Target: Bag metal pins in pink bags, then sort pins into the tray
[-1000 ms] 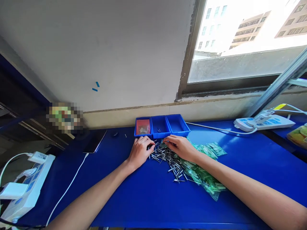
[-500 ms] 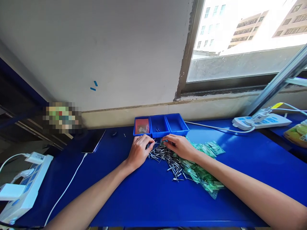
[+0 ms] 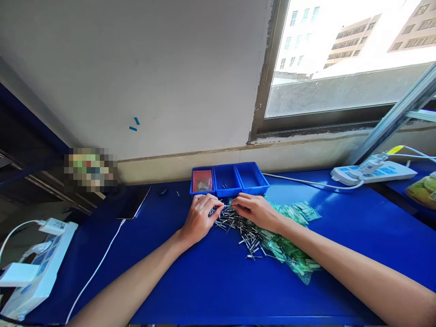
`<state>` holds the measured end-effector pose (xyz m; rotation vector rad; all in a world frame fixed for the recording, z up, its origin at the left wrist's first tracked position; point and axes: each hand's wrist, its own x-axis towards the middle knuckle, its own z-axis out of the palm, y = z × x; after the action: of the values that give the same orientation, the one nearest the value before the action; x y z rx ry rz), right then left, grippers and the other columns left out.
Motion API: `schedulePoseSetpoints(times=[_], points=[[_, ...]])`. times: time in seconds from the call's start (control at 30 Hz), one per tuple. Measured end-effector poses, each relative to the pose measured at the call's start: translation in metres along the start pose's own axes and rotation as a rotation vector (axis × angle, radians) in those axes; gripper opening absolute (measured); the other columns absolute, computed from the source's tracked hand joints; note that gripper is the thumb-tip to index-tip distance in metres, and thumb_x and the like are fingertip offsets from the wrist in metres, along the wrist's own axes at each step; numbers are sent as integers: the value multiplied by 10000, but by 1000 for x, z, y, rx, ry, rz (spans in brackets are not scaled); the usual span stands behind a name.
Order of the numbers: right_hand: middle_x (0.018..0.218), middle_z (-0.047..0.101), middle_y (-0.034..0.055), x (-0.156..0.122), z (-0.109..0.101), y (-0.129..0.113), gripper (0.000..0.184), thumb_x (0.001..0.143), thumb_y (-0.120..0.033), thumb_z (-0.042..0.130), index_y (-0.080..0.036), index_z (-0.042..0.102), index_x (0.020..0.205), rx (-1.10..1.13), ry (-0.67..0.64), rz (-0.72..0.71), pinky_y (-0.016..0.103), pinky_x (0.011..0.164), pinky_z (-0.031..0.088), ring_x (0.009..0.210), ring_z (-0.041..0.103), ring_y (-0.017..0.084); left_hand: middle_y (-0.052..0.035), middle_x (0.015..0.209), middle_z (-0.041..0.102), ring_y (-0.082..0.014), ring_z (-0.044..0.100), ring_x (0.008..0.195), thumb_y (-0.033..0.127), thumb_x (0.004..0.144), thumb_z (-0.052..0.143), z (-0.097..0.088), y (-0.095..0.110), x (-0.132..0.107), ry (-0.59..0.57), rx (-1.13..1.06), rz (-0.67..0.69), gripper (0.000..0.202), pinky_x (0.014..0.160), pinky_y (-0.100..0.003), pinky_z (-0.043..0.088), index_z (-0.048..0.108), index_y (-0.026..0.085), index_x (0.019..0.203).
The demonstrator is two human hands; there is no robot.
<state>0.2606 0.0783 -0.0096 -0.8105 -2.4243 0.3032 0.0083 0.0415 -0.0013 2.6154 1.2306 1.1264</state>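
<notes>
The left hand (image 3: 200, 215) is drawn into a narrow pinch, thumb against forefinger, and appears to hold a slim, silvery metal pin (image 3: 228, 205) by one end. The pin lies just above the far edge of a loose heap of grey, rod-shaped metal pins (image 3: 250, 238) on the smooth, deep-blue desk (image 3: 204, 286). The right hand (image 3: 257, 210) is curled, its fingertips near the pin's other end; whether they grip it cannot be told.

Judged by appearance, each pin is light, stiff and hard to damage, but its polished round shaft is liable to roll or slip. The thicker end should offer the surest hold, taken between thumb and forefinger.

The heap is tangled, some pins thicker at one end. Beside it, partly beneath the right forearm, lie crinkled, glossy, translucent green plastic bags (image 3: 289, 254), evidently soft. Behind the hands stand three rigid blue plastic bins (image 3: 254, 177) in a row; the leftmost holds a flat, red-backed packet (image 3: 201, 177), the middle one a few slender pieces.
</notes>
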Motion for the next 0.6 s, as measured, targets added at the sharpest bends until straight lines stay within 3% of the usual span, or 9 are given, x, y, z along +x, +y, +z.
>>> schedulePoseSetpoints(times=[0.23, 0.6], points=[[916, 652, 42, 0, 1, -1, 202, 1077, -284, 487, -234, 680, 1045, -51, 74, -1, 266, 634, 403, 686, 567, 149, -46, 1112, 726, -214, 664, 1112, 323, 1077, 574, 3, -4, 0, -43, 20, -60, 128, 1018, -395, 441, 657, 233, 1115], [914, 662, 34, 0, 4, 0, 152, 1027, -237, 523, -247, 674, 1018, -69, 105, 5, 268, 628, 410, 671, 575, 147, -41, 1084, 730, -209, 668, 1081, 305, 1097, 526, 3, -4, 0, -62, 21, -64, 142, 990, -393, 443, 645, 234, 1067]])
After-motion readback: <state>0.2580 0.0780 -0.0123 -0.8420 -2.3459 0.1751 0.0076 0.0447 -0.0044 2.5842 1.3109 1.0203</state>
